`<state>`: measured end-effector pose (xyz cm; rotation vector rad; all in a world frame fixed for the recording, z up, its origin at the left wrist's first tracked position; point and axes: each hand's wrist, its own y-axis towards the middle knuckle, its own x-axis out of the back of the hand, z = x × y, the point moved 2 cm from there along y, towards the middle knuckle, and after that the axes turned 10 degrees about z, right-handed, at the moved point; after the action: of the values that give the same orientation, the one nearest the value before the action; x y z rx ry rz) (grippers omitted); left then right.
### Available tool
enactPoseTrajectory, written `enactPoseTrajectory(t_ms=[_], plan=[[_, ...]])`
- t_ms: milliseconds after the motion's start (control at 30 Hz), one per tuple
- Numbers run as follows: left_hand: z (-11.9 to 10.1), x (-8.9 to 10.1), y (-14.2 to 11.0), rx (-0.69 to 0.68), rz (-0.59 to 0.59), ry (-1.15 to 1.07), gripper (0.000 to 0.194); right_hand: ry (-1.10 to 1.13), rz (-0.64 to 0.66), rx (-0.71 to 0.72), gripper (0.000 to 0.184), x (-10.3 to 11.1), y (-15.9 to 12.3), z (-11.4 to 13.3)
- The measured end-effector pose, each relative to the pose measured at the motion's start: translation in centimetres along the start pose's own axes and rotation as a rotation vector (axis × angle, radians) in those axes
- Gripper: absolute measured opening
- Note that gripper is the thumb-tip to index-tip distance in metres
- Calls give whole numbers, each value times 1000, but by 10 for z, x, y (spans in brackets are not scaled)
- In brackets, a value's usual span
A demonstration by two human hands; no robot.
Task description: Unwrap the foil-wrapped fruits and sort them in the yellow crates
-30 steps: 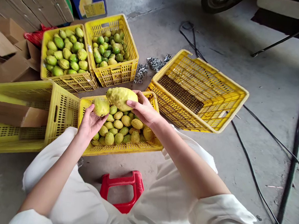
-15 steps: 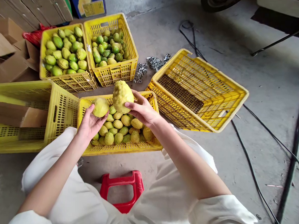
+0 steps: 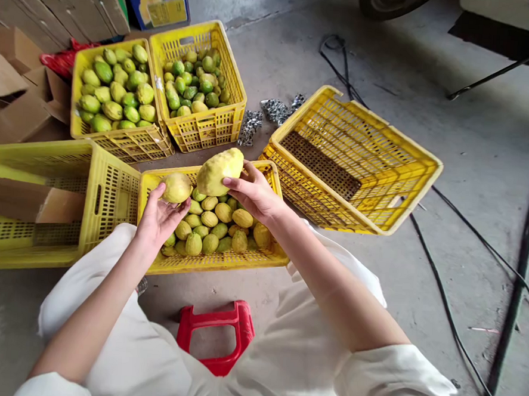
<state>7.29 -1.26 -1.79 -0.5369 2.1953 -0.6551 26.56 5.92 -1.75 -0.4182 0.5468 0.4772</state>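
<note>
My right hand (image 3: pixel 256 193) is closed round a large, bumpy yellow citrus fruit (image 3: pixel 220 171), citron-like, which lies tilted with one end up to the right. In my left hand (image 3: pixel 158 218) rests a smaller, smoother yellow citrus fruit (image 3: pixel 177 188), gripped between thumb and fingers. The two fruits are close together, above a yellow plastic crate (image 3: pixel 170 267). Inside that crate lie several yellow-green fruits (image 3: pixel 210 218), partly covered by my hands and what they hold.
Two yellow crates full of green and yellow fruit, one left (image 3: pixel 128 143) and one beside it (image 3: pixel 215 129), stand behind. A tilted crate (image 3: pixel 361 150) is at right. A crate (image 3: pixel 112 192) with cardboard is at left. A red stool (image 3: pixel 213 365) and black cables (image 3: pixel 511 308) lie nearby.
My right hand has turned the bumpy fruit from nearly upright to a slant, its top now leaning right. My left hand and its fruit have barely moved.
</note>
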Motion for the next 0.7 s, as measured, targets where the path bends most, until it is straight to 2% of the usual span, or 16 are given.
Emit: enactPoseTrajectory(t_ms=[100,300,500,700], plan=[[0,0,-1,10,-4,-14,22,5,-3,-9,79,0,-1,2],[-1,0,-2,5,2,0,17,-65,12,30,72,-1,-1,0],[1,-2,-2,7,10,53,23,-91,-5,-3,73,2,1,-4],[3,0,-1,0,-15,107,25,-36,129,74,75,-3,1,3]])
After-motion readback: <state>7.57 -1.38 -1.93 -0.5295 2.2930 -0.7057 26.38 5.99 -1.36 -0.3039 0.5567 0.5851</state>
